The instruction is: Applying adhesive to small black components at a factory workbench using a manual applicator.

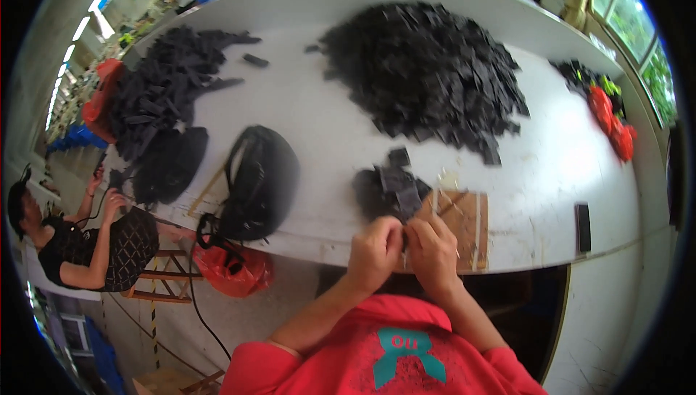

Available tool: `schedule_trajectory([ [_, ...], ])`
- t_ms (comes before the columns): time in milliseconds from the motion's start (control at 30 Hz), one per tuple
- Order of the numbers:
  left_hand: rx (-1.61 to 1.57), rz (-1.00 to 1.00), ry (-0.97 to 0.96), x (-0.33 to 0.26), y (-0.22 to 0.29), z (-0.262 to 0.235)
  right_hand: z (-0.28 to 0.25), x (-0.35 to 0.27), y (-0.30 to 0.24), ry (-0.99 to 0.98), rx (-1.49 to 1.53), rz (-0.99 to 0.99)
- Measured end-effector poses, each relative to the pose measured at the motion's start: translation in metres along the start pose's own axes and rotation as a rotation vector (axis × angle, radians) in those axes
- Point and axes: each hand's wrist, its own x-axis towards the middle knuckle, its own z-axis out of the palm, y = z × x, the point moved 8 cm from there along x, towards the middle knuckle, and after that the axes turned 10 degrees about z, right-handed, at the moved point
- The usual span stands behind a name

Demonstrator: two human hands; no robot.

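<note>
At the table's near edge my left hand (376, 253) and my right hand (433, 251) are together, fingers closed in a pinch. What they hold between them is small and mostly hidden by the fingers. Just beyond them lies a small heap of dark fabric pieces (397, 183), cut in short strips and squares. My right hand is over the near-left part of a brown wooden board (475, 228) with pale strips across it. A thin white sliver shows beside that hand's fingers.
A big mound of black pieces (435, 68) covers the table's far middle, with another dark pile (159, 76) at left. A black bag (257, 181) stands left of my hands. Red plastic bags (235, 268) hang below the edge. A person (87, 243) sits at far left.
</note>
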Motion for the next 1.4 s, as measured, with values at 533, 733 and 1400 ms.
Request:
schedule_trajectory([
  [533,-0.27,-0.139,-0.015,-0.006,0.002,0.036,0.026,-0.041,0.069,-0.533,1.735,0.986],
  [733,-1.559,-0.81,-0.148,-0.002,0.009,0.068,-0.017,-0.008,0.049,-0.515,1.181,0.81],
  [1400,-0.692,-0.457,-0.104,0.034,0.003,0.06,-0.015,0.034,0.078,-0.443,0.91,0.527],
])
